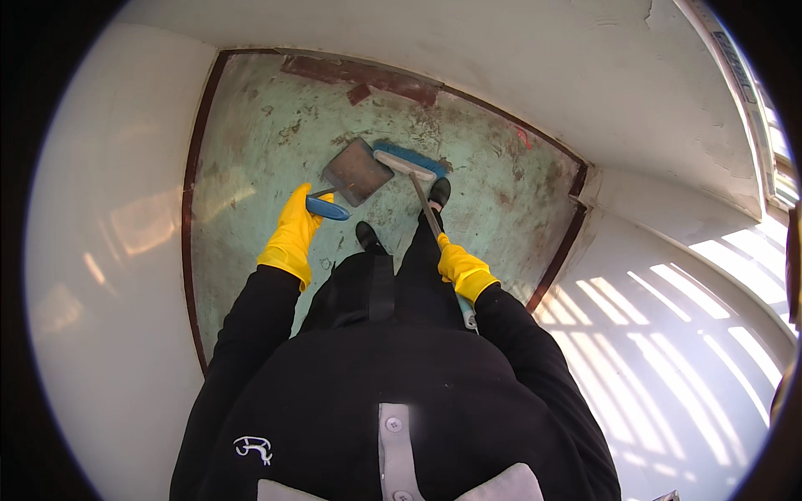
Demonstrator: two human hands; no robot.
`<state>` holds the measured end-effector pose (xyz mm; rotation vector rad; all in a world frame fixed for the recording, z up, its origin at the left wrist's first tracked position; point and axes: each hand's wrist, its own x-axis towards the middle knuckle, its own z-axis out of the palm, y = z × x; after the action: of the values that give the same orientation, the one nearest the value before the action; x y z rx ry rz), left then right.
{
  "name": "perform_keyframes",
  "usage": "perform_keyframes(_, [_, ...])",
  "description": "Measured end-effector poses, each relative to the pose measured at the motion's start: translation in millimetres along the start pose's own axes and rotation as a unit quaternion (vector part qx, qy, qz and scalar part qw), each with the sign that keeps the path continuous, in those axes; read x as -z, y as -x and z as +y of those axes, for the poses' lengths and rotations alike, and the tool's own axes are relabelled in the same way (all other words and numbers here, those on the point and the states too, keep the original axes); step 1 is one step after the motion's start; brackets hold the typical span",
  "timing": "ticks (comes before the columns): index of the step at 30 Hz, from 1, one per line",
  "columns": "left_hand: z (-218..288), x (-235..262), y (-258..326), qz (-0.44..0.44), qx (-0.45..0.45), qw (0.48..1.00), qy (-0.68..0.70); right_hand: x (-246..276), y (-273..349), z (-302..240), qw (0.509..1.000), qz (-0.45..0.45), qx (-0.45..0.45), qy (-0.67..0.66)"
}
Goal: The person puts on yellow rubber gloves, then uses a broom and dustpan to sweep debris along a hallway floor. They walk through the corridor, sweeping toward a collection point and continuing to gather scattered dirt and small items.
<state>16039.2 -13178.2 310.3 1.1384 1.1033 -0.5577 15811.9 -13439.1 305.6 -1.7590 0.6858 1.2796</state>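
Observation:
My left hand (294,232), in a yellow rubber glove, grips the blue handle (327,209) of a grey dustpan (357,171) whose pan rests on the worn green floor (251,150). In a matching glove, my right hand (461,269) is closed around the metal pole (426,209) of a broom. The broom's blue-bristled head (409,159) lies on the floor right beside the dustpan's far edge. My black shoes (439,192) stand just behind the broom head and pan.
The narrow floor patch is boxed in by white walls (109,250) on the left, far side and right, with a dark red skirting strip (194,167) along the base. Sunlit stripes fall on the right wall (668,317); a window frame (756,108) sits at the upper right.

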Motion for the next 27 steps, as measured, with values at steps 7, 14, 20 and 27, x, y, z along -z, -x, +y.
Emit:
perform_keyframes(7, [24,69,-3,-0.038,0.021,0.999,0.019,-46,27,-10,0.952,-0.039,-0.041,-0.301])
perform_keyframes(14, [45,168,4,-0.012,0.058,0.991,0.116,-37,38,52,0.879,0.090,-0.137,-0.449])
perform_keyframes(20, [58,236,27,0.013,0.071,0.982,0.172,-36,-2,71,0.775,0.093,-0.137,-0.610])
perform_keyframes(27, [68,280,38,0.094,0.035,0.983,0.155,-79,-52,-71,0.936,-0.043,-0.070,-0.343])
